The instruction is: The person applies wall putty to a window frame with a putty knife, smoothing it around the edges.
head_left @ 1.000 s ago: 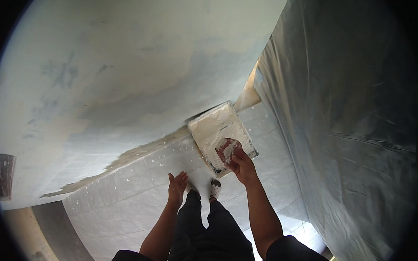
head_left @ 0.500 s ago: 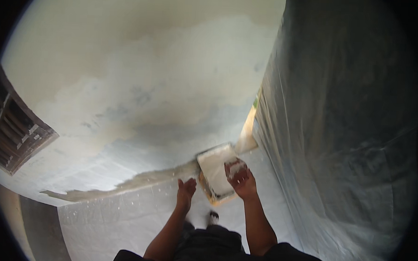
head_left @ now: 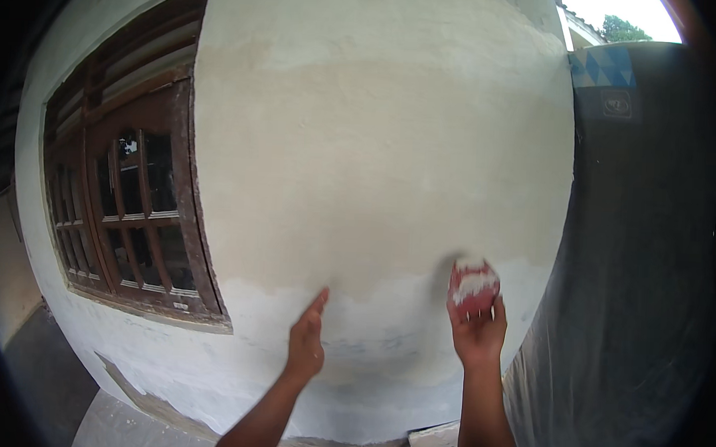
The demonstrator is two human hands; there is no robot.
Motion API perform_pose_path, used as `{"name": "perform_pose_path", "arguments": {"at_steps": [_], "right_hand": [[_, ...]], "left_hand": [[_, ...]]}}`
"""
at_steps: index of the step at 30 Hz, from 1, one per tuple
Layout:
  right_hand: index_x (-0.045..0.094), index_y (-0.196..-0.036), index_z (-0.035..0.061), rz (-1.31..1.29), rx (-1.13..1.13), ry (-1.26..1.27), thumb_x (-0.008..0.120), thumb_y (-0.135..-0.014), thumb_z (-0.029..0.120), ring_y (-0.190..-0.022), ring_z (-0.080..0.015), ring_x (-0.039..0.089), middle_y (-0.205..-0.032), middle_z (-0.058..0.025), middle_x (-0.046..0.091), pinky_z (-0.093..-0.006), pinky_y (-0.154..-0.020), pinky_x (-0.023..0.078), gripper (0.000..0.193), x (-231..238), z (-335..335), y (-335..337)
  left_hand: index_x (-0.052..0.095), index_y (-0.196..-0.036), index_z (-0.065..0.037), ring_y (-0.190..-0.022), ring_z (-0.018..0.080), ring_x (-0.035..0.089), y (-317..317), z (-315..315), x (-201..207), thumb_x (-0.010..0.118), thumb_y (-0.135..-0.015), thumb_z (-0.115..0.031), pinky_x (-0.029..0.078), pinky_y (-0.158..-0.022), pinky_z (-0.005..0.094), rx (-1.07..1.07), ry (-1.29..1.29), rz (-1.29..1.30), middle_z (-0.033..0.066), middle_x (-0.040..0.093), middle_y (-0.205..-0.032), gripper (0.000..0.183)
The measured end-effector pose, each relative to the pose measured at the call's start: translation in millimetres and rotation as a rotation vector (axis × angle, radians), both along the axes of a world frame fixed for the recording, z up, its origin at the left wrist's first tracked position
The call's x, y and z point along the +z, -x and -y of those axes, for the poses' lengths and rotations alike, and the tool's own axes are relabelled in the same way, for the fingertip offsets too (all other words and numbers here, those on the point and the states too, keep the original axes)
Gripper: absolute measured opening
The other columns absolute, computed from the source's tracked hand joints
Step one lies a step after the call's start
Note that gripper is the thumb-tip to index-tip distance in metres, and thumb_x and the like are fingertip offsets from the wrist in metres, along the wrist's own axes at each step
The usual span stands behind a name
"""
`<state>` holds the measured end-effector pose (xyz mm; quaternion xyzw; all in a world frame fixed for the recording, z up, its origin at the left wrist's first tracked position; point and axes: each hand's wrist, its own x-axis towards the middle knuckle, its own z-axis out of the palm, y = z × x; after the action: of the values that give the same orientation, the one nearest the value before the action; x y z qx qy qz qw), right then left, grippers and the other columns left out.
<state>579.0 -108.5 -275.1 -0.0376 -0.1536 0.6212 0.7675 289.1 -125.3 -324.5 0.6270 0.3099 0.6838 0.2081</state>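
My right hand (head_left: 478,334) is raised against the plastered wall (head_left: 377,144) and holds a reddish pad smeared with white filler (head_left: 473,285), pressed to the wall at the edge of the paler lower band. My left hand (head_left: 307,339) rests flat on the wall with fingers together and pointing up, holding nothing. A white-coated board (head_left: 436,444) shows at the bottom edge between my forearms.
A brown wooden window with small glass panes (head_left: 127,213) is set in the wall to the left. A dark plastic sheet (head_left: 643,276) hangs along the right side. Grey floor (head_left: 40,369) lies at lower left.
The view swung up from the floor and the white board to the wall. Both hands rose from near the board to the wall; the right hand brought the pad up.
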Motion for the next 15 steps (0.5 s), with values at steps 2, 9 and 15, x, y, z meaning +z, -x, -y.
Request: {"name": "perform_pose_path", "arguments": {"at_steps": [2, 9, 15], "right_hand": [[0.047, -0.139, 0.0089, 0.161, -0.01, -0.171, 0.044, -0.106, 0.038, -0.125, -0.0278, 0.054, -0.139, -0.0077, 0.052, -0.0501, -0.105, 0.048, 0.045, 71.4, -11.7, 44.8], [0.053, -0.14, 0.0041, 0.712, -0.355, -0.571, 0.046, -0.105, 0.045, -0.122, -0.0237, 0.056, -0.138, -0.0097, 0.057, -0.0382, -0.098, 0.049, 0.054, 251.8, -43.1, 174.1], [0.063, -0.133, 0.0072, 1.41, -1.359, -1.053, 0.056, -0.101, 0.041, -0.132, -0.0291, 0.052, -0.142, -0.0153, 0.057, -0.0402, -0.105, 0.046, 0.047, 317.9, -63.7, 224.7]], "left_hand": [[0.042, -0.146, 0.009, -0.144, 0.0301, 0.04, 57.3, -11.0, 58.5, 0.034, -0.108, -0.05, 0.025, -0.12, 0.0379, 0.185, -0.246, -0.14, 0.0231, 0.047, -0.151, 0.071], [0.044, -0.147, 0.003, -0.143, 0.0289, 0.043, 217.7, -51.2, 237.4, 0.036, -0.11, -0.03, 0.028, -0.119, 0.0368, 0.59, -0.624, -0.176, 0.0204, 0.049, -0.15, 0.05], [0.044, -0.149, -0.003, -0.143, 0.0328, 0.042, 280.2, -88.0, 294.7, 0.039, -0.109, -0.024, 0.029, -0.119, 0.0383, 0.793, -0.719, -0.301, 0.0197, 0.048, -0.15, 0.046]]}}
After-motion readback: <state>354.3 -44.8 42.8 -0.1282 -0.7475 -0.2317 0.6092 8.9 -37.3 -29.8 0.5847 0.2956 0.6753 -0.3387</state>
